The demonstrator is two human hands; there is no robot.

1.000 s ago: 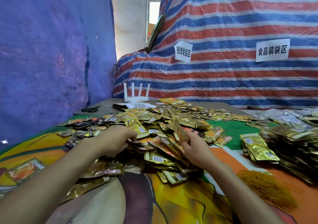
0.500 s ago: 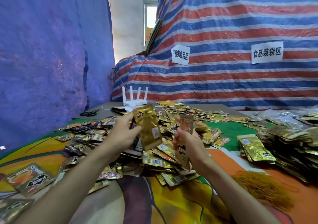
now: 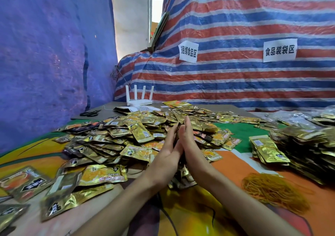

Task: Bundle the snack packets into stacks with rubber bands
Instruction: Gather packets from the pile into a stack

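Both hands are meeting palm to palm over the middle of the table. My left hand and my right hand are pressing flat against each other, fingers straight and pointing away from me. They are sandwiching a thin stack of packets, and only its dark edge is showing between the fingers. I cannot tell how many packets are in it.

Under and beyond my hands a wide heap of loose gold snack packets is lying across the colourful printed cloth, spreading from the near left to the far middle. A few more are lying apart at the near left edge.

To the right, a tangle of yellow rubber bands is lying on the orange part of the cloth, near my right forearm but not touching it. Farther right, a neat pile of gold packets is leaning against a big mound of stacked packets.

At the far edge a white router is standing with four antennas up, and black scissors are lying to its left. Two paper signs are hanging on the striped tarp behind, and a blue tarp is hanging on the left.
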